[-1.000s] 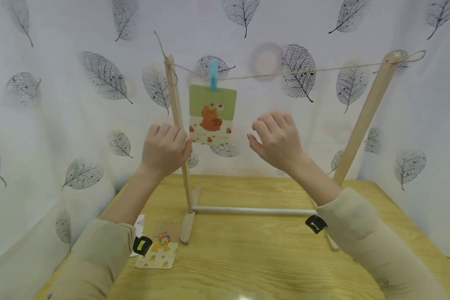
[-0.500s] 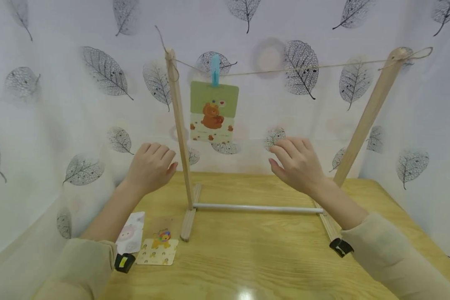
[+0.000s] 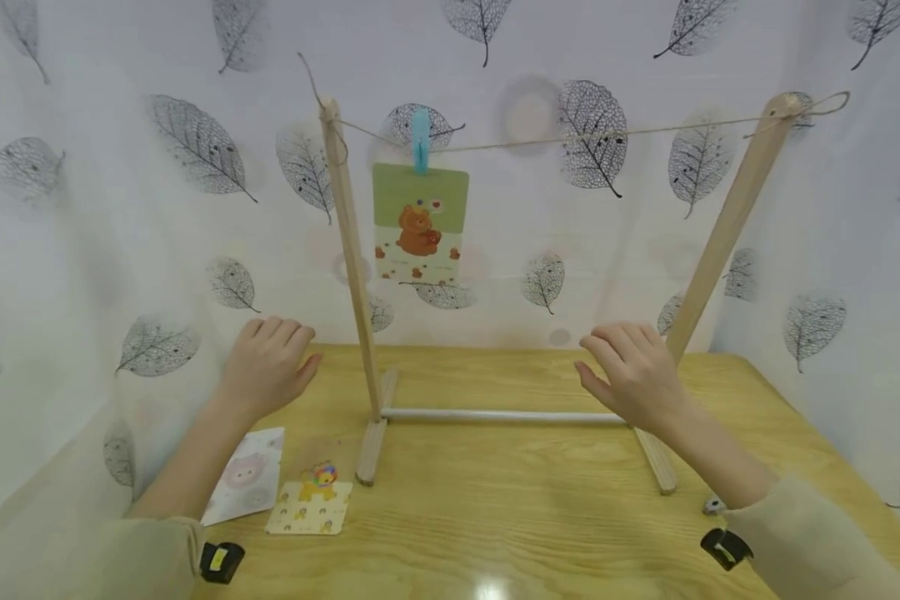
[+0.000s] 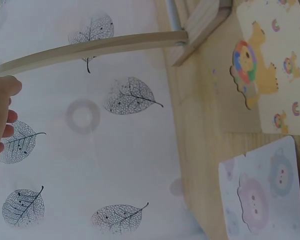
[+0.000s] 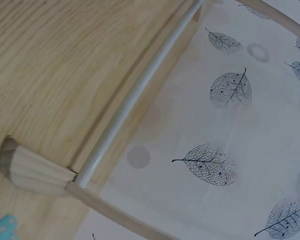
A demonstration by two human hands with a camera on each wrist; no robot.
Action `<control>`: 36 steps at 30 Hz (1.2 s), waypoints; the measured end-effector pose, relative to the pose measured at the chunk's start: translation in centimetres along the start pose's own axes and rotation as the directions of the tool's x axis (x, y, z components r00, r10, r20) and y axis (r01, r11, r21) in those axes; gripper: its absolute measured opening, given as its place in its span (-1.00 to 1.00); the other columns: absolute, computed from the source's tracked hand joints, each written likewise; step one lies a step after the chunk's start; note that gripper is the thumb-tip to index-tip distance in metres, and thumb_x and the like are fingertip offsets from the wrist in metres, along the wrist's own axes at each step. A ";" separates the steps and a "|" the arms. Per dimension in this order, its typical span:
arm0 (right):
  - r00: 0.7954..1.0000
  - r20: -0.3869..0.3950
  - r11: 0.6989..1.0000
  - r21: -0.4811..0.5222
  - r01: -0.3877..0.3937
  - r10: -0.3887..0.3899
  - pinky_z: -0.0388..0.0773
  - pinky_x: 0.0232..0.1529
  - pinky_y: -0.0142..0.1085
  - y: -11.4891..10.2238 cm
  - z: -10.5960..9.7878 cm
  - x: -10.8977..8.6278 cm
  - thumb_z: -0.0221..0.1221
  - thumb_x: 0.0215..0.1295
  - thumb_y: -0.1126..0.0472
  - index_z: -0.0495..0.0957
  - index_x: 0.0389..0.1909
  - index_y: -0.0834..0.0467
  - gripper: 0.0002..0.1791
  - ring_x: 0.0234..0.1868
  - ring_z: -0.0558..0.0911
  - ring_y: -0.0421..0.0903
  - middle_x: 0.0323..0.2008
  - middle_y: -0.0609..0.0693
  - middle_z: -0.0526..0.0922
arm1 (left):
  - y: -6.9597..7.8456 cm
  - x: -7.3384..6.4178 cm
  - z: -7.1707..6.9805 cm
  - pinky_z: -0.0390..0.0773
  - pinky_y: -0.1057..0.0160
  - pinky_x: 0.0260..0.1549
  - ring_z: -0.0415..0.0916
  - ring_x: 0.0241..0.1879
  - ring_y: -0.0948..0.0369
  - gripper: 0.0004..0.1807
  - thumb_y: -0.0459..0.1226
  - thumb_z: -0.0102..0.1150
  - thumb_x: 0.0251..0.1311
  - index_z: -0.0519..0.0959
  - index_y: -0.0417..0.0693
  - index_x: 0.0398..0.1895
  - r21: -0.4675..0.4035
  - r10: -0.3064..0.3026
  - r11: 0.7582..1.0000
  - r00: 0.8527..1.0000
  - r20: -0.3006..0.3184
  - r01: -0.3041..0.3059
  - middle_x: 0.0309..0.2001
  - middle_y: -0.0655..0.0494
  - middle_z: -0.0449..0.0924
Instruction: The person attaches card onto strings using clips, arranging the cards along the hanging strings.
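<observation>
My left hand hovers left of the wooden frame's left post, fingers loosely curled and holding nothing. In the left wrist view, part of that left hand shows at the edge. My right hand is in the air by the right post, likewise holding nothing. Between the posts runs a twine line. From it hangs a green and cream bear card, gripped at its top by a blue clothespin. Below my left hand lie a lion card and a pale pink-faced card.
A white rod joins the frame's feet low over the wooden table. In the right wrist view, a teal object, cut off by the edge, lies near the right foot. A leaf-print curtain backs the table.
Both hands have lowered and spread apart, away from the hanging card. The card stays clipped on the line. More of the pale card now shows beside my left forearm.
</observation>
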State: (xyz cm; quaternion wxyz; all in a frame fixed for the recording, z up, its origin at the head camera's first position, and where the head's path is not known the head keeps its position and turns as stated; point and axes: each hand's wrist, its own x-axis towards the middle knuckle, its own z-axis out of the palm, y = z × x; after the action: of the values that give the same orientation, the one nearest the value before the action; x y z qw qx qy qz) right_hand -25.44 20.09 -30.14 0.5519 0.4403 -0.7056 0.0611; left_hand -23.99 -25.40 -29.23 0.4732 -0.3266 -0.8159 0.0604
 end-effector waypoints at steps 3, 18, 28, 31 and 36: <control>1.000 0.021 1.000 -0.006 -0.023 0.023 0.38 -0.43 -0.02 0.1 -0.6 -1.2 -0.02 0.26 0.13 0.53 -0.38 0.35 -0.67 -0.43 0.51 0.17 -0.43 0.20 0.54 | 0.0 -0.8 -0.2 0.38 -0.01 -0.46 0.47 -0.45 -0.11 -0.68 -0.21 0.10 -0.06 0.50 -0.34 -0.34 -0.011 -0.022 1.000 1.000 0.013 0.022 -0.43 -0.18 0.52; 0.984 0.088 0.985 -0.091 -0.148 0.156 0.40 -0.67 -0.13 2.5 -3.3 -6.4 -0.13 0.30 0.10 0.50 -0.51 0.34 -0.58 -0.62 0.50 0.07 -0.56 0.13 0.52 | 0.4 -4.1 -0.6 0.41 -0.06 -0.30 0.49 -0.24 -0.11 -0.54 -0.20 0.32 -0.14 0.47 -0.30 -0.19 0.004 -0.194 0.980 0.945 0.264 0.200 -0.27 -0.16 0.54; 0.948 0.193 0.963 -0.141 -0.229 0.253 0.34 -0.71 -0.14 3.5 -5.0 -10.2 -0.25 0.34 0.01 0.45 -0.55 0.32 -0.48 -0.69 0.43 0.03 -0.64 0.11 0.49 | 1.5 -5.0 0.4 0.41 -0.08 -0.20 0.47 -0.14 -0.10 -0.53 -0.15 0.31 -0.02 0.48 -0.28 -0.11 0.039 -0.252 0.964 0.852 0.458 0.264 -0.17 -0.14 0.54; 0.896 0.286 0.938 -0.171 -0.302 0.340 0.35 -0.70 -0.17 3.4 -5.9 -11.3 -0.14 0.28 0.04 0.48 -0.50 0.33 -0.56 -0.66 0.47 0.04 -0.60 0.14 0.53 | 2.0 -4.9 1.0 0.41 -0.05 -0.13 0.46 -0.10 -0.08 -0.51 -0.13 0.30 0.00 0.48 -0.29 -0.08 0.029 -0.218 0.971 0.828 0.516 0.238 -0.15 -0.14 0.53; 0.691 0.508 0.856 -0.250 -0.452 0.514 0.40 -0.66 -0.22 3.0 -6.9 -12.3 0.19 0.02 0.24 0.53 -0.37 0.32 -0.79 -0.54 0.56 0.09 -0.43 0.22 0.61 | 2.9 -5.4 1.7 0.41 -0.02 -0.11 0.46 -0.10 -0.06 -0.47 -0.10 0.33 -0.04 0.49 -0.30 -0.08 0.014 -0.194 0.974 0.803 0.563 0.225 -0.13 -0.13 0.52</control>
State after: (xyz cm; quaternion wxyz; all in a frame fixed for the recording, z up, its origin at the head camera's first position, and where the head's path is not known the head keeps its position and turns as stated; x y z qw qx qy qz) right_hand -22.45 32.65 -36.60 0.3078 0.2074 -0.9279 0.0356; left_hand -22.21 -25.98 -35.28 0.2074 -0.2149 -0.9511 0.0792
